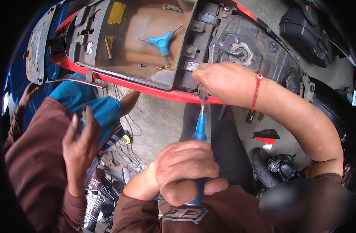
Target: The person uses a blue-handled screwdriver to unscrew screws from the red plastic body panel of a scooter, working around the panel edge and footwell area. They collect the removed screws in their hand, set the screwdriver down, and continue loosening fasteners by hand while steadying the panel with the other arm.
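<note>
My left hand (189, 171) is closed around the blue handle of a screwdriver (200, 126). Its metal shaft points up to the red side edge of a motorcycle body with no seat on it. At the shaft's tip, the fingers of my right hand (224, 81) are pinched together against the dark metal frame (191, 50); whatever they hold there is hidden. A red cord bracelet (257, 91) circles my right wrist. A blue three-way Y-shaped wrench (161, 42) lies in the rusty-brown tray (135, 66), left of my right hand.
Right of the frame sits the dark tank (273, 64) with a round fitting. At left, a co-worker's hand (81, 143) is raised near blue trousers (104, 105). On the floor are a red and black piece (266, 136), a tyre (261, 167), cables and a black case (302, 37).
</note>
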A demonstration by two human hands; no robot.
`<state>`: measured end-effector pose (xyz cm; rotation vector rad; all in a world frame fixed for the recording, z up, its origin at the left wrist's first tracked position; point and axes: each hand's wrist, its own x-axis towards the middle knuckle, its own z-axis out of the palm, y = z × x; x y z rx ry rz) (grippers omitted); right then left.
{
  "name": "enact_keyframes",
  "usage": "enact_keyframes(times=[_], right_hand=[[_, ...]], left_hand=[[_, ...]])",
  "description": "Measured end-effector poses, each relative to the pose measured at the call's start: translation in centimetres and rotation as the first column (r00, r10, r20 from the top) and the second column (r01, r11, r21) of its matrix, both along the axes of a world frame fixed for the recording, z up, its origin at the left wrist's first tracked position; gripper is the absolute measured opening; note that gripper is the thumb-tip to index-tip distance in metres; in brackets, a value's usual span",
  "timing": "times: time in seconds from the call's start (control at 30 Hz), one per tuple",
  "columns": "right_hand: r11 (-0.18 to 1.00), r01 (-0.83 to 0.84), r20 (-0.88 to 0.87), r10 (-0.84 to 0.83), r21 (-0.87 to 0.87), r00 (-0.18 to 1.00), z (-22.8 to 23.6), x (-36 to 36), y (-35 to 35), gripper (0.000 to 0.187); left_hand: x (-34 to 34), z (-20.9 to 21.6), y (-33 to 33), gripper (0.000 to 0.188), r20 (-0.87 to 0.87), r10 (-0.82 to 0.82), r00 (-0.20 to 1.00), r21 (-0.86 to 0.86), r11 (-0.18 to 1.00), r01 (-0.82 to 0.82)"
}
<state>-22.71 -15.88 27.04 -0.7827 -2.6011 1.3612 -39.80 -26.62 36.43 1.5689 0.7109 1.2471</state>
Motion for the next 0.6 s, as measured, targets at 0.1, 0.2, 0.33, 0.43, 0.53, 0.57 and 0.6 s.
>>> enact_keyframes(times=[0.1,0.2,0.33,0.43,0.53,0.57,0.6], right_hand=[[0.999,0.043,0.097,-0.044,0.018,0.994,0.4,-0.2,-0.4,0.014],[0.994,0.094,0.175,-0.101,0.047,0.979,0.9,-0.3,-0.7,0.013],[0.994,0.106,0.174,-0.109,0.028,0.979,1.0,-0.3,-0.7,0.014],[0.990,0.140,0.150,-0.135,-0.026,0.979,0.6,-0.1,-0.3,0.016],[0.973,0.220,0.076,-0.215,-0.071,0.974,0.4,0.0,-0.2,0.016],[0.964,0.245,0.047,-0.241,-0.100,0.969,0.3,0.1,-0.2,0.016],[0.955,0.263,0.019,-0.263,-0.139,0.965,0.2,0.1,-0.2,0.015]], left_hand=[[-0.3,0.5,-0.6,0.048,0.075,0.095,0.993,0.012,0.995,-0.096],[-0.8,1.1,-1.1,0.050,0.130,0.114,0.985,-0.024,0.993,-0.111],[-1.7,1.8,-1.5,0.053,0.190,0.094,0.977,-0.111,0.991,-0.074],[-2.3,2.1,-1.8,0.056,0.230,0.087,0.969,-0.171,0.984,-0.048],[-3.2,2.6,-2.1,0.055,0.166,0.065,0.984,-0.210,0.977,-0.029],[-3.5,2.7,-2.3,0.055,0.136,0.056,0.989,-0.225,0.974,-0.025],[-3.7,2.8,-2.4,0.054,0.116,0.058,0.992,-0.240,0.970,-0.028]])
